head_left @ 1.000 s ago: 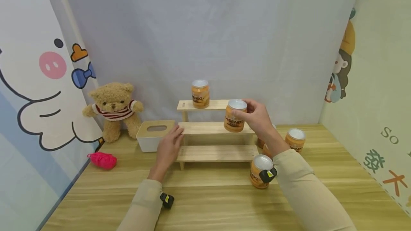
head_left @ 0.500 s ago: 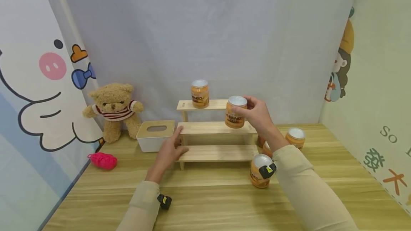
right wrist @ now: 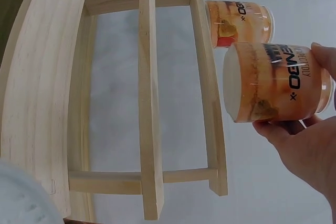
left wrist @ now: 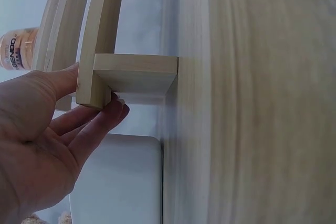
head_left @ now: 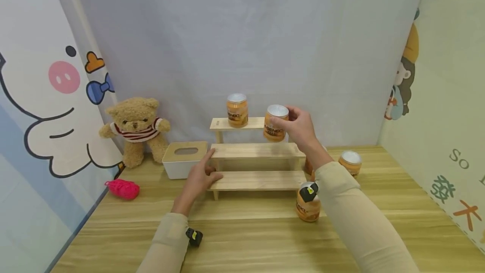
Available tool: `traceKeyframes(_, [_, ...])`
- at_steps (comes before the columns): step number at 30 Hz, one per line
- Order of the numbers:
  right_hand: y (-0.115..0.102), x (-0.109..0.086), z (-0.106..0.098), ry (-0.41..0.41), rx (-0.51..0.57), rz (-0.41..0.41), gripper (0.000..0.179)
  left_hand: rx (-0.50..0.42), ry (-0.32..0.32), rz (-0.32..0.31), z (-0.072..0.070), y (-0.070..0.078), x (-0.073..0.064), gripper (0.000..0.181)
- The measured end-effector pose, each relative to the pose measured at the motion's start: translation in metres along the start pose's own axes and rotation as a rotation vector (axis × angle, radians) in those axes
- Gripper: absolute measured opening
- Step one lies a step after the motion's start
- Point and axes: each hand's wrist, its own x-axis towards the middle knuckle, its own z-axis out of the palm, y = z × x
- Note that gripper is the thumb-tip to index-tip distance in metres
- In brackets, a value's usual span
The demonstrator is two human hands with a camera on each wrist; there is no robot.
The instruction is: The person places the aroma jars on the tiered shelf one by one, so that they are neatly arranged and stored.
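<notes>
My right hand grips an orange can with a silvery lid, thumb in front and fingers behind. In the right wrist view its flat bottom hangs clear of the boards, level with the top step. A second can stands upright on that top step, left of the held one. My left hand holds the left end of the three-step wooden shelf. In the left wrist view, thumb and fingers lie around the end of the lowest board.
More cans stand right of the shelf: one in front, another farther right, others partly behind my right forearm. Left of the shelf are a tissue box, a teddy bear and pink yarn. A grey curtain hangs behind.
My right hand has raised the can from just over the middle step to the top step's height. My left hand has shifted its fingers on the shelf's end, thumb now at the lowest board.
</notes>
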Motion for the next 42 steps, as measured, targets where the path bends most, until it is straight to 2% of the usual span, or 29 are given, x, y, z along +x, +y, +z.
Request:
traceKeyframes(6, [-0.002, 0.009, 0.004, 0.046, -0.004, -0.009, 0.064, -0.015, 0.005, -0.019, 0.0, 0.002, -0.001, 0.086])
traceKeyframes(10, [-0.005, 0.016, 0.008, 0.072, -0.001, -0.03, 0.063, 0.002, 0.046, 0.006, 0.001, 0.002, 0.0, 0.081])
traceKeyframes(17, [-0.007, 0.025, 0.013, 0.098, -0.01, -0.031, 0.062, 0.016, 0.191, 0.045, 0.005, 0.004, 0.004, 0.048])
traceKeyframes(20, [-0.007, 0.027, 0.016, 0.097, -0.003, -0.036, 0.06, 0.008, 0.259, 0.076, 0.006, 0.006, 0.005, 0.042])
traceKeyframes(23, [-0.006, 0.029, 0.018, 0.097, -0.002, -0.04, 0.059, 0.001, 0.298, 0.084, 0.007, 0.006, 0.004, 0.04])
traceKeyframes(31, [-0.002, 0.035, 0.02, 0.116, -0.026, -0.041, 0.057, -0.063, 0.332, 0.058, 0.01, 0.005, 0.005, 0.038])
traceKeyframes(42, [-0.003, 0.05, 0.025, 0.087, -0.113, -0.014, 0.05, -0.062, 0.329, 0.015, 0.01, 0.006, 0.006, 0.039])
